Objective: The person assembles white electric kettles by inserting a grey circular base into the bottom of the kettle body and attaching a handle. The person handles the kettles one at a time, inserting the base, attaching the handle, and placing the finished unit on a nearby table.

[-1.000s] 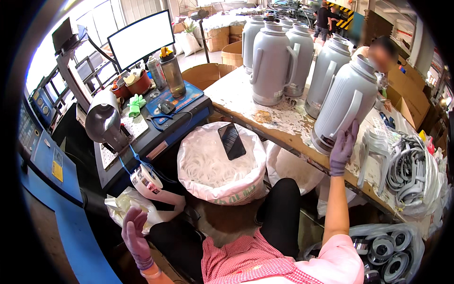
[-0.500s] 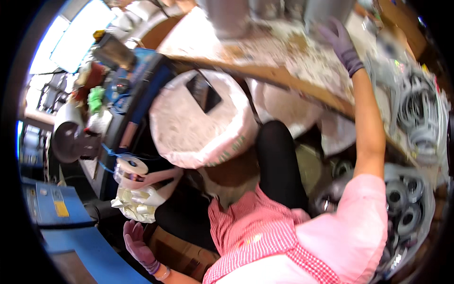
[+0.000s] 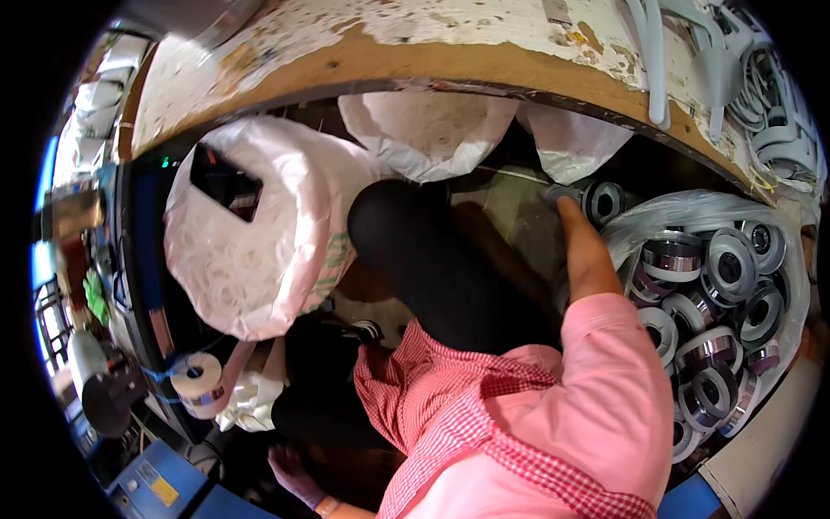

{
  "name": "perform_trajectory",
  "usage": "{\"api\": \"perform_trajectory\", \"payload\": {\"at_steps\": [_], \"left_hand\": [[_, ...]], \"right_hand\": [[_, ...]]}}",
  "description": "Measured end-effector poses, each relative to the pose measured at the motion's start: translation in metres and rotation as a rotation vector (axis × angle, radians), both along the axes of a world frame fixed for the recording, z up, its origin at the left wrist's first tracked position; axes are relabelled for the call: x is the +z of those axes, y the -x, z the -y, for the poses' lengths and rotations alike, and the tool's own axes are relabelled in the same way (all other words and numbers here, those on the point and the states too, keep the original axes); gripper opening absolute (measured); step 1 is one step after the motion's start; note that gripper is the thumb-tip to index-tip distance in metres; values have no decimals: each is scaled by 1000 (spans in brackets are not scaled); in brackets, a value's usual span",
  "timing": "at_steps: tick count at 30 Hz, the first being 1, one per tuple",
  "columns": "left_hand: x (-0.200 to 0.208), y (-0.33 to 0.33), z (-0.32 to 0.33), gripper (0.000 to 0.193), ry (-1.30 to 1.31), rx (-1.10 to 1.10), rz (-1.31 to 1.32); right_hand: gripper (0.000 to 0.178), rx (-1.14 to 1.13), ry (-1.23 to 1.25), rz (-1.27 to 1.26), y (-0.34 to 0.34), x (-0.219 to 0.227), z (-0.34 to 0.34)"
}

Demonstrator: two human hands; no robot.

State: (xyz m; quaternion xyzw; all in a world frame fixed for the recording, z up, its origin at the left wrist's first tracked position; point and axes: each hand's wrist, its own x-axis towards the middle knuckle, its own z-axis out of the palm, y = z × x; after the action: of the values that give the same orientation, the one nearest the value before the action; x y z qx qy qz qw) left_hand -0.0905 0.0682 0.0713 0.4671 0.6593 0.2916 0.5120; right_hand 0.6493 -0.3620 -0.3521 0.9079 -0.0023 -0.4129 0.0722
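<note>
My right hand (image 3: 558, 197), in a greyish glove, reaches down to the floor under the table. A round grey ring-shaped part (image 3: 605, 204) lies right beside it, close to the wrist. The fingers are small and partly hidden, so I cannot make out whether they grip anything. Down at the lower left, my left hand (image 3: 292, 473) wears a purple glove. Its fingers are stretched out and dim, with nothing visible in them. To the right of my right arm stands a clear plastic bag (image 3: 640, 221) full of grey and chrome ring-shaped parts (image 3: 711, 346).
A white sack (image 3: 303, 277) of translucent rings, with a black phone (image 3: 226, 183) on top, stands left of my knee. The worn table edge (image 3: 484, 67) crosses above. More white sacks (image 3: 428, 160) sit beneath it. Grey curved plastic parts (image 3: 718, 69) lie at the table's right. A tape roll (image 3: 197, 376) hangs left.
My right hand has come off the tabletop, away from the grey cylinders, down to the floor beneath the table. The view has shifted right. My left hand stays low at the left.
</note>
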Motion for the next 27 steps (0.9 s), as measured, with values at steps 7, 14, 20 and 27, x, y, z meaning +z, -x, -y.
{"api": "perform_trajectory", "payload": {"at_steps": [7,14,20,27], "left_hand": [[55,-19,38,37,141,224,-360],[46,-61,-11,42,162,142,-413],[2,-14,-11,39,-76,-471,-619],[-59,44,27,45,-157,-338,-405]], "right_hand": [[46,-322,48,276,5,-16,28],[43,-258,-25,346,38,0,31],[68,364,-711,-364,69,282,-98],[52,626,-715,783,95,503,35]]}}
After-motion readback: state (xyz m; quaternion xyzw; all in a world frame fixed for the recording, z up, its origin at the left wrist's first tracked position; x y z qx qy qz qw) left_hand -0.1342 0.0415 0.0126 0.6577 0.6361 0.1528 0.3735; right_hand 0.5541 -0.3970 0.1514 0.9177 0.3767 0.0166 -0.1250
